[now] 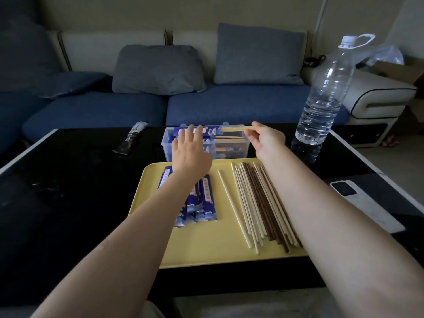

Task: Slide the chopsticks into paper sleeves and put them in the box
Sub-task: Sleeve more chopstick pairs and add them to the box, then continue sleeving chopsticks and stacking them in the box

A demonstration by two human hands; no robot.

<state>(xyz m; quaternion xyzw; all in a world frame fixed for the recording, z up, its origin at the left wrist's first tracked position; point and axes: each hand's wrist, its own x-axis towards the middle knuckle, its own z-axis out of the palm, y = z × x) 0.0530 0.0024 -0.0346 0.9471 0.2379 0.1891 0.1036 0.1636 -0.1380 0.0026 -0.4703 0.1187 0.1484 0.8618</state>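
Sleeved chopsticks held over the box.
Your left hand [191, 149] lays straight fingers on the sleeved pair [213, 130] above the clear box [231, 150]; your right hand [266, 138] pinches its bare ends. Loose chopsticks [259, 203] and spare sleeves [202, 203] lie on the yellow tray [220, 249].

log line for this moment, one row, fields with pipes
stage: boxing | left hand: open over clear plastic box | right hand: pinching sleeved light wooden chopsticks above box | yellow tray: blue paper sleeves, loose chopsticks
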